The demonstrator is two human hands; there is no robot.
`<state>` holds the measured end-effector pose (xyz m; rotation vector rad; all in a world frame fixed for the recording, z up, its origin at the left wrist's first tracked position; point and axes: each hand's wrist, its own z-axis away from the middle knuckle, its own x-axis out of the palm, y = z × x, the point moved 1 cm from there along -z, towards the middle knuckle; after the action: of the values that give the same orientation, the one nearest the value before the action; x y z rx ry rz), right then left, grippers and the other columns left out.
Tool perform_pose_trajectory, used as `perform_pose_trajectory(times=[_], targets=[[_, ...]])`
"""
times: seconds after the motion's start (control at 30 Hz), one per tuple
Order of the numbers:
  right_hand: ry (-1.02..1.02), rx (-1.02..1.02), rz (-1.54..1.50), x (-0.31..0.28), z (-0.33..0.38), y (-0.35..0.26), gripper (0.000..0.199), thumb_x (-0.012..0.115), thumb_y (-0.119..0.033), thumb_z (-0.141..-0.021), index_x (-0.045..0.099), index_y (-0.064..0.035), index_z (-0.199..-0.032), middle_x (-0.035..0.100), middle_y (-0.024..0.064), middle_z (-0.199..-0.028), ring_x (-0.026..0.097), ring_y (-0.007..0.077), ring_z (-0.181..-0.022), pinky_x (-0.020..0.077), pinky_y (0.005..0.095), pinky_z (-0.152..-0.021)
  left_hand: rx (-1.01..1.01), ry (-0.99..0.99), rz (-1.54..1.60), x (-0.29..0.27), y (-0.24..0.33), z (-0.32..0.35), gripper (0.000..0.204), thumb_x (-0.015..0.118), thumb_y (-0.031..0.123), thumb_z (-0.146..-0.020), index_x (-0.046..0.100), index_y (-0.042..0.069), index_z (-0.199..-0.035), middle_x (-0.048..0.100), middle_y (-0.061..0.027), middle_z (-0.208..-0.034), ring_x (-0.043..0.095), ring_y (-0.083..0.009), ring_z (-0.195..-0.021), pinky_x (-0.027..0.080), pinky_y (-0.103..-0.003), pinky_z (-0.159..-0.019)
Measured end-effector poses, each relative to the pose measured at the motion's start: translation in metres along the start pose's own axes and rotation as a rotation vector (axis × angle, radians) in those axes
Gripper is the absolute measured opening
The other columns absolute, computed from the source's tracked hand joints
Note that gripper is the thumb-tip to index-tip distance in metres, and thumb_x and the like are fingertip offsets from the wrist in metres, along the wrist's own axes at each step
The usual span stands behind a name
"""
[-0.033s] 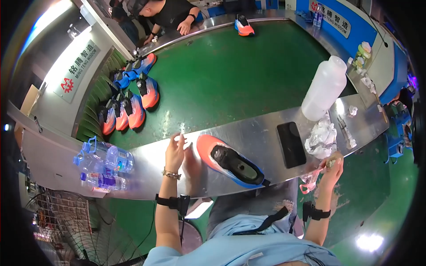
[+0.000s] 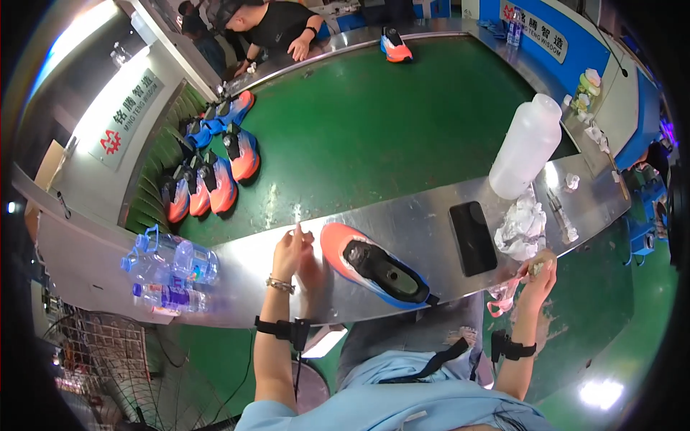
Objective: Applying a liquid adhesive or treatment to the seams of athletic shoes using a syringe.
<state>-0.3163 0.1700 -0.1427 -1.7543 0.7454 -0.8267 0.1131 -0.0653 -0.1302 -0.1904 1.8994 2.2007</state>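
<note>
On the metal ledge in front of me lies a running shoe (image 2: 374, 266), orange at the toe and blue at the heel, its dark opening facing up. Just left of its toe is my left hand (image 2: 291, 251), empty, index finger stretched out and the others loosely bent. My right hand (image 2: 540, 279), past the shoe's heel at the ledge's near edge, has its fingers closed round a small pale, crumpled-looking wad (image 2: 536, 267). Beside that hand, a clear and pink object (image 2: 502, 296) hangs at the edge; its kind is unclear.
A black phone (image 2: 473, 238), crumpled white paper (image 2: 521, 226) and a large white bottle (image 2: 527, 147) stand or lie right of the shoe. Clear plastic bottles (image 2: 176, 266) are at left. Several shoes (image 2: 219, 183) line the green belt (image 2: 345, 136); another person (image 2: 277, 32) works beyond.
My left hand's fingers have bent in a little, with the index finger still extended. The view has shifted very slightly; my right hand stays closed in place.
</note>
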Motion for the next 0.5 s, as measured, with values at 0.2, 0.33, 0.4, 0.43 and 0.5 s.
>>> perform_pose_trajectory(times=[0.2, 0.33, 0.4, 0.43, 0.5], targets=[[-0.030, -0.032, -0.040, 0.002, 0.007, -0.013, 0.029, 0.039, -0.031, -0.091, 0.046, -0.0020, -0.091, 0.047, 0.0053, -0.067, 0.045, 0.0119, -0.050, 0.0340, 0.0229, -0.045, 0.030, -0.104, 0.226, 0.065, 0.009, 0.027, 0.036, 0.054, 0.031, -0.087, 0.058, -0.002, -0.101, 0.062, -0.0059, -0.088, 0.055, -0.0092, -0.081, 0.045, -0.021, -0.071], [-0.053, 0.021, -0.012, 0.002, 0.015, -0.015, 0.031, 0.040, -0.033, -0.091, 0.047, -0.0029, -0.091, 0.048, 0.0050, -0.066, 0.045, 0.0116, -0.049, 0.0329, 0.0239, -0.044, 0.086, 0.020, 0.505, 0.097, 0.047, 0.039, 0.024, 0.058, 0.022, -0.085, 0.055, 0.001, -0.097, 0.058, -0.0016, -0.088, 0.051, -0.0065, -0.080, 0.042, -0.021, -0.072], [-0.008, 0.086, -0.094, 0.000, 0.018, -0.013, 0.032, 0.039, -0.034, -0.091, 0.047, -0.0035, -0.092, 0.049, 0.0054, -0.066, 0.044, 0.0115, -0.048, 0.0327, 0.0241, -0.044, 0.274, 0.036, 0.423, 0.096, 0.057, 0.038, 0.018, 0.057, 0.016, -0.085, 0.054, 0.002, -0.096, 0.054, 0.0001, -0.085, 0.048, -0.0060, -0.078, 0.040, -0.020, -0.070], [0.034, 0.151, -0.188, 0.003, 0.020, -0.011, 0.032, 0.038, -0.035, -0.091, 0.048, -0.0040, -0.092, 0.050, 0.0058, -0.066, 0.043, 0.0114, -0.048, 0.0324, 0.0242, -0.044, 0.383, 0.000, 0.397, 0.091, 0.066, 0.038, 0.018, 0.056, 0.014, -0.085, 0.053, 0.001, -0.098, 0.054, -0.0007, -0.087, 0.048, -0.0064, -0.080, 0.040, -0.020, -0.071], [-0.182, 0.002, -0.216, 0.026, 0.018, -0.045, 0.039, 0.038, -0.041, -0.090, 0.048, -0.0038, -0.088, 0.044, 0.0050, -0.064, 0.044, 0.0120, -0.045, 0.0303, 0.0232, -0.040, 0.560, -0.125, 0.358, 0.085, 0.090, 0.042, 0.024, 0.054, 0.009, -0.083, 0.049, 0.001, -0.104, 0.053, -0.0042, -0.094, 0.047, -0.0087, -0.087, 0.040, -0.022, -0.078]])
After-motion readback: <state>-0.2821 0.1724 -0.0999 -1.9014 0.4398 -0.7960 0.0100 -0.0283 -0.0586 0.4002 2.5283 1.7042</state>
